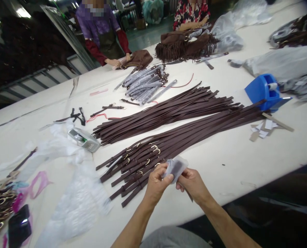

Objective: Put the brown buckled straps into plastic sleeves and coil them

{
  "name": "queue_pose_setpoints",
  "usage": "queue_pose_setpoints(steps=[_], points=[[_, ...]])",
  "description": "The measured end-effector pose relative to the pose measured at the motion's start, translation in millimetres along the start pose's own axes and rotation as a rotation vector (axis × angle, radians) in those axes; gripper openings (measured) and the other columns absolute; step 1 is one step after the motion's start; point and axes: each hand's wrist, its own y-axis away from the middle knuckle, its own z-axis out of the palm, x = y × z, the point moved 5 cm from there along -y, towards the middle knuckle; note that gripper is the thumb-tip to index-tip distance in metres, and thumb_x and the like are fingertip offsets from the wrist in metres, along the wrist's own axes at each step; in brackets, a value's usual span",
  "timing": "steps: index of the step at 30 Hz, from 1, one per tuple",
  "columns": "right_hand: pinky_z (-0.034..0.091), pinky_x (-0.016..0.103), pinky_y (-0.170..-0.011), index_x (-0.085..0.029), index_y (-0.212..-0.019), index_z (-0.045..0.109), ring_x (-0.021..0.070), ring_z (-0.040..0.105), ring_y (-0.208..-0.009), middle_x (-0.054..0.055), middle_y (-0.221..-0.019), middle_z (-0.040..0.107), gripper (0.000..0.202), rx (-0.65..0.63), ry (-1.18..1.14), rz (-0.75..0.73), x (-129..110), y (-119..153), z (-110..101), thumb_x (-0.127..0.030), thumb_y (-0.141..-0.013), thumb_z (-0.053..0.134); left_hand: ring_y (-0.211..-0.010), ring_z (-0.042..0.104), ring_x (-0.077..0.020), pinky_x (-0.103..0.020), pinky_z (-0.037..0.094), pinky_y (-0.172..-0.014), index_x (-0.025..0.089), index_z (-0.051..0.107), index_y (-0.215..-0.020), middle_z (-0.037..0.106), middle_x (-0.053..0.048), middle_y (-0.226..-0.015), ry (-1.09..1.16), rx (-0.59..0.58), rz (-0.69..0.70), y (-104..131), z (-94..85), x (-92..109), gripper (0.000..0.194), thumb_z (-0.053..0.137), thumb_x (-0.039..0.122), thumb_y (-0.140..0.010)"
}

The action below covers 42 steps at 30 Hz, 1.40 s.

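Observation:
A small translucent plastic piece is pinched between the thumb and fingers of my left hand. Close beside it on the right, my right hand has its fingers closed on a dark brown strap, whose end hangs below the fingers. Just beyond both hands lies a row of brown straps with gold buckles. Behind that row rests a second bundle of plain brown straps.
A blue tape dispenser and paper scraps are at the right. A grey dispenser, crumpled plastic and a phone lie left. Wrapped straps lie farther back. Two people handle brown bags across the table.

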Motion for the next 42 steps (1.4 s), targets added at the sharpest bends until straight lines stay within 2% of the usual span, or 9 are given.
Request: queue_pose_setpoints(steps=[6,11,16,21,23,28,34,39,42], points=[[0.048,0.026,-0.058,-0.014,-0.074,0.063,0.0135,0.058,-0.059,0.003,-0.065,0.063,0.029,-0.062,-0.02,0.033,15,10,-12,-0.043,-0.071,0.062,-0.082,0.056,-0.0206,-0.032,0.043,-0.078,0.016,0.065,-0.068,0.064,-0.007,-0.085,-0.249,-0.033,0.114,4,6.7,10,0.016,0.061,0.031,-0.076],[0.043,0.024,-0.047,-0.015,-0.067,0.062,0.0132,0.055,-0.05,0.001,-0.055,0.06,0.021,0.033,0.15,0.067,35,16,-34,-0.036,-0.072,0.058,-0.081,0.056,-0.021,-0.032,0.043,-0.076,0.017,0.067,-0.07,0.063,-0.008,-0.082,-0.338,-0.177,0.155,6,25.1,4,0.017,0.063,0.033,-0.075],[0.045,0.024,-0.048,-0.016,-0.068,0.06,0.014,0.056,-0.052,0.001,-0.057,0.061,0.016,0.027,0.162,0.083,47,6,-49,-0.031,-0.072,0.058,-0.073,0.055,-0.018,-0.029,0.043,-0.069,0.017,0.066,-0.073,0.061,-0.006,-0.076,-0.406,-0.155,0.113,-2,35.1,-27,0.019,0.059,0.034,-0.078],[0.052,0.033,-0.063,-0.016,-0.084,0.057,0.0192,0.063,-0.069,0.005,-0.074,0.065,0.023,0.19,-0.033,0.094,74,-2,-69,-0.035,-0.072,0.06,-0.075,0.055,-0.0205,-0.033,0.041,-0.071,0.016,0.065,-0.076,0.062,-0.007,-0.075,-0.569,-0.082,0.149,-26,48.9,-72,0.019,0.058,0.034,-0.078],[0.052,0.036,-0.076,-0.016,-0.089,0.057,0.0206,0.063,-0.081,0.007,-0.087,0.066,0.021,0.159,-0.071,0.072,84,-2,-75,-0.029,-0.072,0.057,-0.079,0.055,-0.0226,-0.038,0.038,-0.078,0.017,0.066,-0.076,0.063,-0.008,-0.078,-0.602,-0.075,0.161,-35,55.6,-86,0.017,0.059,0.033,-0.077],[0.034,0.04,-0.103,-0.021,-0.115,0.053,0.0215,0.049,-0.115,0.004,-0.121,0.055,0.049,-0.004,0.133,-0.094,97,1,-90,-0.009,-0.067,0.047,-0.095,0.051,-0.0267,-0.043,0.031,-0.088,0.018,0.067,-0.081,0.065,-0.01,-0.088,-0.669,-0.089,0.211,-43,62.2,-96,0.016,0.059,0.032,-0.076],[0.037,0.041,-0.102,-0.018,-0.129,0.042,0.022,0.044,-0.119,0.01,-0.126,0.049,0.067,-0.098,0.691,-0.405,100,4,-95,-0.002,-0.064,0.038,-0.1,0.049,-0.0273,-0.049,0.023,-0.091,0.019,0.064,-0.084,0.067,-0.006,-0.093,-0.835,-0.09,0.255,-38,60.0,-94,0.015,0.057,0.032,-0.079],[0.051,0.035,-0.087,-0.015,-0.132,0.038,0.0199,0.056,-0.104,0.013,-0.109,0.059,0.062,-0.043,0.974,-0.859,95,7,-86,0.002,-0.073,0.033,-0.097,0.049,-0.0252,-0.042,0.035,-0.08,0.018,0.061,-0.085,0.066,-0.006,-0.097,-0.916,-0.126,0.321,-31,58.0,-99,0.016,0.056,0.032,-0.08],[0.054,0.032,-0.078,-0.018,-0.125,0.048,0.0186,0.061,-0.088,0.01,-0.093,0.064,0.046,-0.027,1.022,-0.986,91,6,-85,-0.003,-0.081,0.04,-0.097,0.05,-0.0232,-0.039,0.039,-0.081,0.019,0.061,-0.087,0.065,-0.005,-0.097,-0.915,-0.199,0.341,-29,55.8,-100,0.014,0.056,0.03,-0.079]])
